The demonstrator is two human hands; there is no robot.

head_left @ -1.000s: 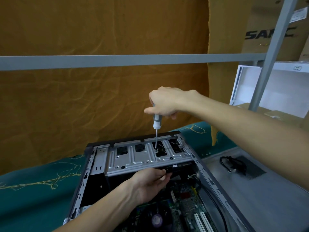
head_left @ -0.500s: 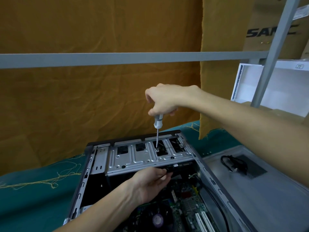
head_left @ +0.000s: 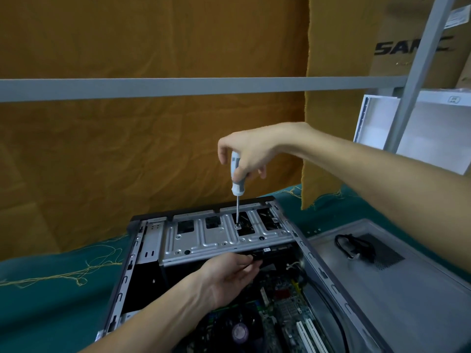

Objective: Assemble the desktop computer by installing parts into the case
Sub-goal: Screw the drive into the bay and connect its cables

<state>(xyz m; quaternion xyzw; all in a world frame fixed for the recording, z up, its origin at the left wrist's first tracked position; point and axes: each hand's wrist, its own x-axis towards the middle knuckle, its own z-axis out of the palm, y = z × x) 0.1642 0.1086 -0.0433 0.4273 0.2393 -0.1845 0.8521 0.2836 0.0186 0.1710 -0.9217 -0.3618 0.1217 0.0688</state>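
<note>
An open computer case (head_left: 119, 284) lies on its side on a teal cloth. A silver drive cage (head_left: 204, 238) spans its far end. My right hand (head_left: 247, 151) grips the white handle of a screwdriver (head_left: 236, 184), held upright, its tip on a screw (head_left: 237, 226) in the cage top. My left hand (head_left: 229, 276) reaches under the cage's near edge, fingers curled on a black drive (head_left: 270, 250) there. The motherboard (head_left: 288, 312) with white slots shows below.
The grey side panel (head_left: 397, 296) lies right of the case with a black cable (head_left: 354, 247) on it. A grey rail (head_left: 178, 87) crosses in front of the orange cloth backdrop. A white panel (head_left: 433, 133) and cardboard boxes stand at the right.
My right hand has shifted its hold on the screwdriver handle, so more of the handle shows, while the tip stays on the same screw. My left hand has stayed put.
</note>
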